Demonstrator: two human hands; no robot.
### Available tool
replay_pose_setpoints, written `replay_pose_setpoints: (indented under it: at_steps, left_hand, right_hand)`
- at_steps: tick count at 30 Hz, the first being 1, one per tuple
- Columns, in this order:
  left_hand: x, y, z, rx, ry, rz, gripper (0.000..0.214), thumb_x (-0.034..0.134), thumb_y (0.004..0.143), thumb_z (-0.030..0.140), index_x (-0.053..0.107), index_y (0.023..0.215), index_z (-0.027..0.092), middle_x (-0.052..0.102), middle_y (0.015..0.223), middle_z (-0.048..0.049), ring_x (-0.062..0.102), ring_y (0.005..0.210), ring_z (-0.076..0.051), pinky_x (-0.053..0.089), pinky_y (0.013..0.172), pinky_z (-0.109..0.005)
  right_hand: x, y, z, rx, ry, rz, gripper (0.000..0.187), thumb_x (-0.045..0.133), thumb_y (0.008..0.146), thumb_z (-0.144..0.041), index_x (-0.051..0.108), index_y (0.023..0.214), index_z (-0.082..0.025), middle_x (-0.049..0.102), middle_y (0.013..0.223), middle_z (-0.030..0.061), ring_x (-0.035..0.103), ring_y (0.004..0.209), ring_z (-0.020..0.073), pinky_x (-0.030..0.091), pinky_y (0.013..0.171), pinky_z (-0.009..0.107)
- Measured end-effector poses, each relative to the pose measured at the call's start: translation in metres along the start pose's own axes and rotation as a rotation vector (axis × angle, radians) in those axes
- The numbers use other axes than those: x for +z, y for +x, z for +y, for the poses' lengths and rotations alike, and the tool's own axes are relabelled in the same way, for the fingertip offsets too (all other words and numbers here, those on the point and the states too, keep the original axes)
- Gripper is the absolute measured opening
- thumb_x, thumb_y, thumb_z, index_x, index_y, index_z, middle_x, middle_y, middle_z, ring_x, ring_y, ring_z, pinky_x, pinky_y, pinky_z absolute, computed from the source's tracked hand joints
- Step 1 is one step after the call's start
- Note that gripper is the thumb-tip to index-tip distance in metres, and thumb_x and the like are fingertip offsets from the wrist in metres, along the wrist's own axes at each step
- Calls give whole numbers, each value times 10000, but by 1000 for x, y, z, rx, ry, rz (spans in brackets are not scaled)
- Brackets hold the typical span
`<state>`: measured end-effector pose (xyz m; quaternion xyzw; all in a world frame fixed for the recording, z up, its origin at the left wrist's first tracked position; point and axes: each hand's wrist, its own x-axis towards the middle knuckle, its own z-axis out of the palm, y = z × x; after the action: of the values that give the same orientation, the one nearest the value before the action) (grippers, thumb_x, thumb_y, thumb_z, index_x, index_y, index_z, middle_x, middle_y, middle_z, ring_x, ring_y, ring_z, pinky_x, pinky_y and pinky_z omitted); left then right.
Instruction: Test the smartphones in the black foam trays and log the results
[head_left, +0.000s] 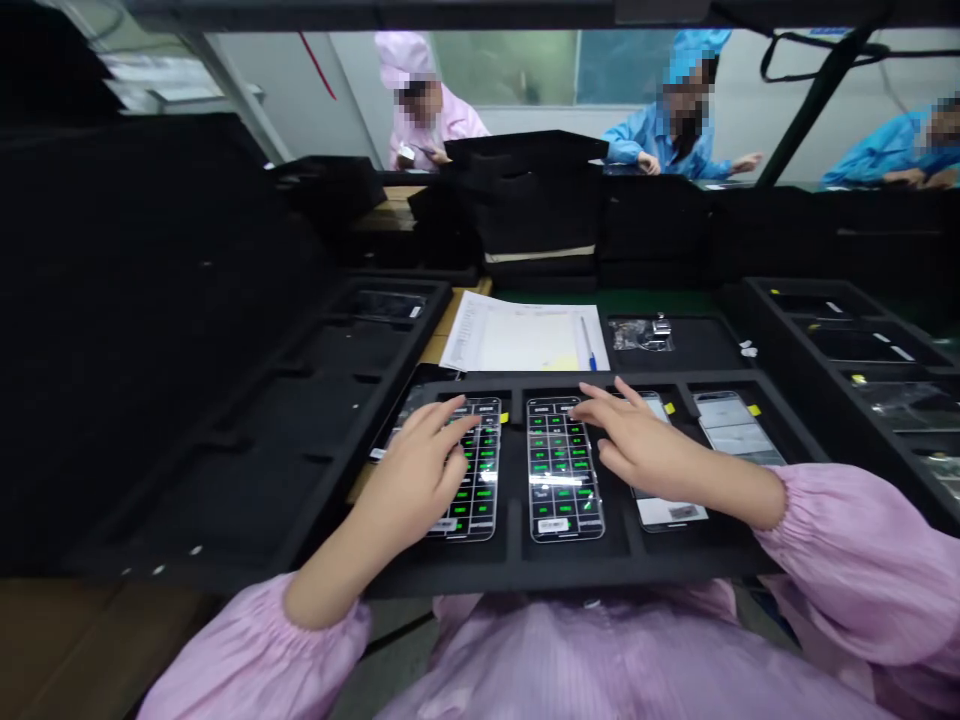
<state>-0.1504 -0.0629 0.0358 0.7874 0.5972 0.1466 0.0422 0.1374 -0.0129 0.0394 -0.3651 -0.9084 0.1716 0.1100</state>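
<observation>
Several smartphones lie face up in the slots of a black foam tray (pixel 517 572) in front of me. My left hand (pixel 425 462) is over the leftmost smartphone (pixel 484 490), fingers spread and fingertips at the upper part of its screen. That screen shows a grid with green text. The second smartphone (pixel 564 465) shows a similar grid and has a white label near its bottom. My right hand (pixel 637 440) reaches to this phone's upper right edge with its fingers apart. Beneath my right hand and forearm lies a third smartphone (pixel 671 512), partly hidden. Farther right, a fourth smartphone (pixel 731 425) shows a light screen.
Behind the tray lie paper sheets (pixel 517 335) with a blue pen (pixel 589 345), and a clear plastic bag (pixel 637 335). A foam tray (pixel 300 400) stands left, another tray (pixel 847 340) with phones right. Black foam stacks (pixel 532 215) rise behind. Several co-workers sit across.
</observation>
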Motion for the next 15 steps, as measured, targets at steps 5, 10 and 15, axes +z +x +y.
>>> replay_pose_setpoints:
  at_steps: [5, 10, 15]
  left_hand:
    - [9, 3, 4, -7, 68, -41, 479, 365, 933, 263, 593, 1349, 198, 297, 1610, -142, 319, 1454, -354, 373, 1127, -585]
    - [9, 1, 1, -2, 71, -1, 477, 375, 937, 273, 575, 1357, 172, 282, 1614, -159, 303, 1465, -357, 371, 1129, -583]
    - [5, -2, -4, -17, 59, 19, 484, 333, 952, 277, 578, 1348, 143, 303, 1600, -179, 305, 1462, -352, 344, 1149, -578]
  right_hand:
    - [3, -3, 4, 5, 30, 129, 418, 396, 854, -93, 515, 1251, -149, 633, 1331, 125, 329, 1470, 284, 176, 1227, 621]
    - [10, 0, 6, 21, 31, 72, 450, 404, 840, -82, 514, 1274, -115, 635, 1316, 145, 313, 1477, 289, 184, 1228, 611]
    - [7, -2, 2, 3, 22, 59, 440, 393, 848, -93, 518, 1270, -100, 635, 1305, 160, 315, 1475, 296, 164, 1227, 618]
